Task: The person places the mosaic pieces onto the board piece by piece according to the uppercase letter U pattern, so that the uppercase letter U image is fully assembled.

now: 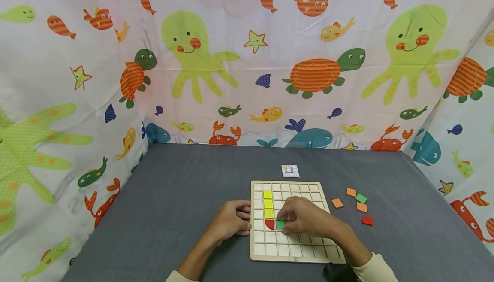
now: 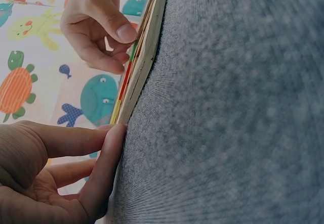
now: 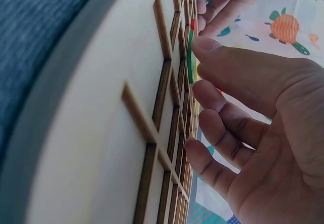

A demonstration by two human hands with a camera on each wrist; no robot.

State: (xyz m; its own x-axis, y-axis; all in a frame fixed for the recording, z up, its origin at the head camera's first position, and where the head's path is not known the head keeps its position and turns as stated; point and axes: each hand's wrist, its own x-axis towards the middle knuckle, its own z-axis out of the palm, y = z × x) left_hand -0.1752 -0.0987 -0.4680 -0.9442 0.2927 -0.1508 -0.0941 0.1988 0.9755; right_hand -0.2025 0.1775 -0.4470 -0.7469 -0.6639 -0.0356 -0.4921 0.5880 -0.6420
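A wooden grid board (image 1: 305, 259) lies flat on the grey table. In one of its columns sit yellow squares (image 1: 268, 204), with a red quarter-round piece (image 1: 269, 224) below them. Beside the red piece, a green square tile (image 1: 280, 225) lies in a cell. My right hand (image 1: 306, 216) pinches this tile between thumb and fingertips; the right wrist view shows the thumb at the tile's edge (image 3: 191, 57). At the board's left edge, my left hand (image 1: 230, 219) holds the rim with thumb and fingers, seen closely in the left wrist view.
Right of the board lie several orange squares (image 1: 337, 203), a green square (image 1: 361, 198) and a red piece (image 1: 368, 220). A small pattern card (image 1: 290, 171) lies behind the board. A curtain printed with sea animals (image 1: 231, 59) hangs around the table (image 1: 185, 179).
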